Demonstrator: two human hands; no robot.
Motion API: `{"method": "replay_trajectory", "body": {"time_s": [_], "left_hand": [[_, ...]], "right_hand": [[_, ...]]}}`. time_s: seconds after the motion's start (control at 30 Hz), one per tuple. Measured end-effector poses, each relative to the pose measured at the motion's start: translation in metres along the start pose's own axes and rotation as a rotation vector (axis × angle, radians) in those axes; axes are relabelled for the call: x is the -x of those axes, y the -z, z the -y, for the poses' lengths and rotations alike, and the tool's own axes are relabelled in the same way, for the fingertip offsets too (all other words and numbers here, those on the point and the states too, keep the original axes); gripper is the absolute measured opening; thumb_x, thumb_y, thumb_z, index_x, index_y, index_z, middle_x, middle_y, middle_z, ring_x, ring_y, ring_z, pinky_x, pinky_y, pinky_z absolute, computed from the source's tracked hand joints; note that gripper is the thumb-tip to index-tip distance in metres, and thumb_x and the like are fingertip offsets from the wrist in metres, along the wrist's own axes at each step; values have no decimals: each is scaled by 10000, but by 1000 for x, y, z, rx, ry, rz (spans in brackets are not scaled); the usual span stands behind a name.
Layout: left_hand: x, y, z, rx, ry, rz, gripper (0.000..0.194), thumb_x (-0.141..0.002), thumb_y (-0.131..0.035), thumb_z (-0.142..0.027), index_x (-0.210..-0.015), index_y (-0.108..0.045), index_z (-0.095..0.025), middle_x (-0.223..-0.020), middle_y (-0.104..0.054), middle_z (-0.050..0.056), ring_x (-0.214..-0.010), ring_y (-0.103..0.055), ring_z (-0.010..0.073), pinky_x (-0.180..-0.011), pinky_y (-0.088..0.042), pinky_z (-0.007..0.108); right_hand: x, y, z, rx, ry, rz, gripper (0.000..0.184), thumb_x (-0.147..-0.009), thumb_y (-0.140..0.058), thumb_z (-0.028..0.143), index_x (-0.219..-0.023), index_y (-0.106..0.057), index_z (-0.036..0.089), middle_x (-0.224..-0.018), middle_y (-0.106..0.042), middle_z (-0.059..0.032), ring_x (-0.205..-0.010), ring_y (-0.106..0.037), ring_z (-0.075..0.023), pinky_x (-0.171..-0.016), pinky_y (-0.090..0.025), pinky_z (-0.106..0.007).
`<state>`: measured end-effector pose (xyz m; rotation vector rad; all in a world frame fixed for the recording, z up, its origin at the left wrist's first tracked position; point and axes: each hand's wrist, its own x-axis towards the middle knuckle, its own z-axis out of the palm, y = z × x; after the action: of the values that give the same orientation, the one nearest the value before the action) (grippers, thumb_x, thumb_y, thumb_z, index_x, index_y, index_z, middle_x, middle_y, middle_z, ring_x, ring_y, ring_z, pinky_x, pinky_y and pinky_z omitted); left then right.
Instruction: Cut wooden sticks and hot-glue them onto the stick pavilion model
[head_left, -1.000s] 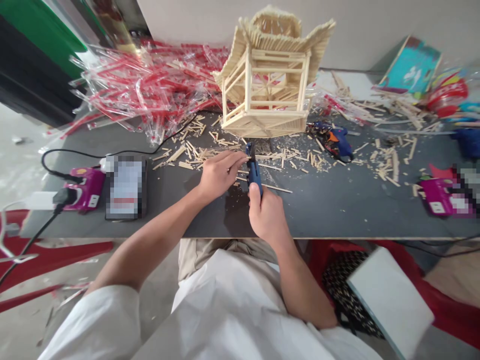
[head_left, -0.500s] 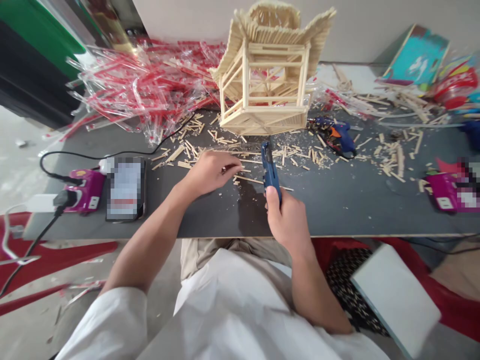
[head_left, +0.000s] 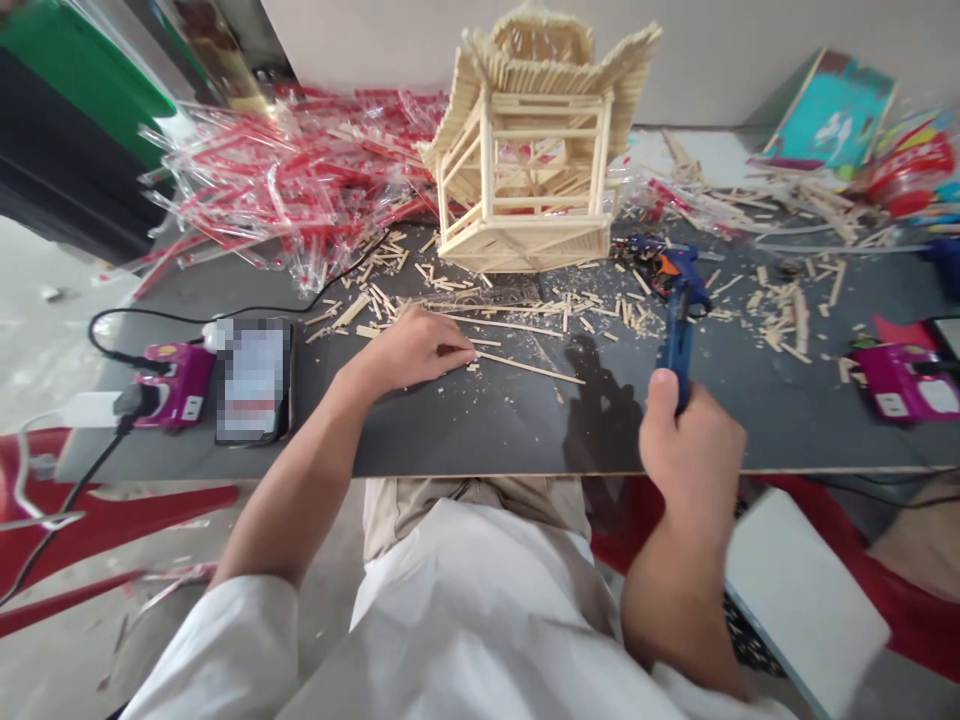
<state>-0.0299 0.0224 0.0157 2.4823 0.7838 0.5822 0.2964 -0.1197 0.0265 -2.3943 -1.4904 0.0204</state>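
My left hand (head_left: 412, 350) rests on the dark tabletop (head_left: 480, 430) with fingers curled over thin wooden sticks (head_left: 517, 365); what it pinches is hidden. My right hand (head_left: 690, 440) is closed round a blue-handled cutter (head_left: 677, 345), lifted above the table's right front area. A pagoda-like model built of wooden sticks (head_left: 529, 140) stands at the back centre. Short stick offcuts (head_left: 585, 305) lie scattered in front of it.
A heap of red and clear wrappers (head_left: 292, 180) fills the back left. A phone (head_left: 253, 378) and a purple device (head_left: 169, 392) with a cable lie left. A blue glue gun (head_left: 671, 268) lies right of the model, another purple device (head_left: 896, 385) far right.
My right hand has swung the blue cutter away from the sticks to the right and lifted it. My left hand has stayed on the sticks, drawing back slightly.
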Motion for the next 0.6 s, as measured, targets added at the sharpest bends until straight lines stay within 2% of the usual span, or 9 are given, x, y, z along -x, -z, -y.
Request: {"method": "replay_trajectory", "body": {"time_s": [0.13,0.33,0.47,0.6], "left_hand": [[0,0,-1,5,-2,2,257,-1037,-633,-349,-943,-852,-252,-878,-822,31,-785,-771,173,-739,-545,285],[2,0,1,3,37,-8,264,-1042,-624,-374,-965,-848,-259,-911,-831,24,-817,-780,171,-753,-549,279],[2,0,2,-5,30,-38,257,-1038,-634,-367,-947,-848,-257,-887,-828,9,-792,-775,159,-740,-533,270],[2,-1,1,-39,41,-142,255,-1041,-632,-332,-942,-845,-233,-913,-833,17,-805,-771,166,-757,-534,274]], "right_hand": [[-9,-3,-14,61,-30,-38,549,-1064,-364,543,-1029,-733,137,-919,-732,-219,-788,-647,-329,-712,-360,-410],[-20,-10,-21,118,-73,15,541,-1006,-502,551,-1150,-716,77,-1050,-716,-266,-943,-653,-386,-798,-442,-451],[-21,-20,-25,220,-50,23,632,-972,-572,555,-1276,-661,8,-1186,-659,-342,-1127,-615,-454,-898,-467,-512],[-21,-25,-28,245,-30,36,809,-935,-590,644,-1404,-580,-15,-1292,-599,-363,-1199,-573,-513,-970,-454,-596]]}}
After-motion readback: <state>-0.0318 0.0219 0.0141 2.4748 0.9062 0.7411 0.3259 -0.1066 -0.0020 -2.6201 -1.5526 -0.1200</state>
